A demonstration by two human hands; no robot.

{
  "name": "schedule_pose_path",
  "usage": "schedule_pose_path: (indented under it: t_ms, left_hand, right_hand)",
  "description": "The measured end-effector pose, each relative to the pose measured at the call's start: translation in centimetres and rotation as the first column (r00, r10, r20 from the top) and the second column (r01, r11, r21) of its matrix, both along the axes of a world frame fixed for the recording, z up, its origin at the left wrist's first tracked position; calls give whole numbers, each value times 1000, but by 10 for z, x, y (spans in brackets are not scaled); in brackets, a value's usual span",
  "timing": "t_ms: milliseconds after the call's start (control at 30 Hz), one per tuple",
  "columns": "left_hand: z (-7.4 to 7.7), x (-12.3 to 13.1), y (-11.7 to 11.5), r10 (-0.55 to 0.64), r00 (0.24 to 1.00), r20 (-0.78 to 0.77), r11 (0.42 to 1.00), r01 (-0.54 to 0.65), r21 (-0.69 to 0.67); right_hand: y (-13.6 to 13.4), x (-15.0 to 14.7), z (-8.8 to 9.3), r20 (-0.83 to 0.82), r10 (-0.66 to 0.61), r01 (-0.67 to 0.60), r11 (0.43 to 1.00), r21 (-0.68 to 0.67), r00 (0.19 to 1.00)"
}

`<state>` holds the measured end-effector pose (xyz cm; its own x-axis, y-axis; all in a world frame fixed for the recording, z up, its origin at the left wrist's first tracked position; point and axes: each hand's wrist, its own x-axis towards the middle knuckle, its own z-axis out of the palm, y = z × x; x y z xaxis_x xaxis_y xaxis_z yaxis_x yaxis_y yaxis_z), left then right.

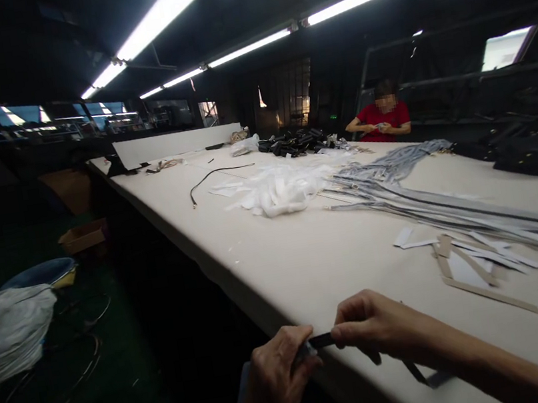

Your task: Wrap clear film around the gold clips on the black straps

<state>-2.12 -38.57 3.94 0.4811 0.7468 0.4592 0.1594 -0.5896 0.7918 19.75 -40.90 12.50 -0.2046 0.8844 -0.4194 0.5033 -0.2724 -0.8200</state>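
Note:
A black strap (323,340) is stretched between my two hands at the table's near edge. My right hand (368,325) pinches it between thumb and fingers, and a loose dark length (414,372) hangs below that wrist. My left hand (280,371) is closed around the strap's other end, along with a greyish, shiny wrapping (308,352) that looks like thin plastic. The fingers mostly hide what lies inside this hand.
On the long pale table (270,275) lie white plastic wrappings (280,190), wrapped grey straps (432,207), cardboard strips (491,300), a single black strap (191,189) and a black pile (298,142). A person in red (395,116) works across it. A covered bundle (5,328) stands left.

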Motion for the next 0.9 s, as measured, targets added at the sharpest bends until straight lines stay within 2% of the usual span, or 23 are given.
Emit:
schedule_pose_path:
  t_ms: [33,100,233,300,333,367,400,433,467,500,533,567,600,633,700,767,800,867,900]
  left_hand:
    - [0,-1,0,25,1000,9,995,-26,93]
    - [1,-2,1,57,998,13,991,-59,121]
    - [6,-1,0,22,1000,-8,999,-23,-27]
    - [9,2,-1,-27,999,-17,987,24,-159]
    - [10,3,-1,-51,999,-11,962,46,-269]
    - [12,5,-2,-78,997,11,910,75,-408]
    - [13,7,-2,-105,993,54,828,118,-548]
    - [14,9,-2,-134,985,111,725,174,-666]
    - [15,10,-2,-156,973,170,627,231,-744]
    - [16,12,-1,-170,961,219,557,277,-783]
    - [16,13,-1,-181,952,248,524,306,-795]
    - [16,14,0,-188,949,253,517,315,-796]
    - [15,15,1,-190,953,236,531,302,-792]
    - [15,14,3,-189,962,196,571,270,-775]
    - [12,12,5,-181,981,66,711,177,-681]
    - [9,9,7,-154,985,-73,849,94,-520]
    - [8,7,8,-142,983,-119,889,74,-453]
    - [5,4,8,-143,979,-143,911,74,-405]
    - [4,2,9,-147,980,-136,909,79,-409]
  right_hand:
    - [1,2,-3,-71,-36,30,997,-76,997]
    - [2,6,-8,-190,-86,51,982,-184,978]
    - [-1,9,-15,-371,-140,41,964,-262,918]
    - [-4,7,-16,-321,-122,55,976,-210,939]
    - [-6,5,-16,-248,-84,54,991,-126,965]
    - [-8,3,-16,-131,-29,30,1000,7,991]
    - [-12,-1,-16,22,25,-28,985,168,999]
    - [-15,-5,-16,192,73,-132,939,317,979]
    - [-19,-9,-15,356,111,-264,870,417,928]
    - [-22,-13,-15,498,136,-393,797,458,857]
    - [-25,-16,-15,602,159,-498,740,452,783]
    - [-27,-18,-14,664,178,-562,709,425,726]
    - [-28,-18,-12,687,192,-585,707,399,701]
    - [-28,-16,-10,677,189,-565,726,391,711]
    - [-26,-7,-4,563,169,-431,821,373,809]
    - [-23,7,2,378,179,-286,925,249,908]
    - [-21,14,5,292,189,-243,956,163,938]
    - [-21,24,7,179,206,-214,976,30,962]
    - [-22,26,7,164,209,-214,977,13,964]
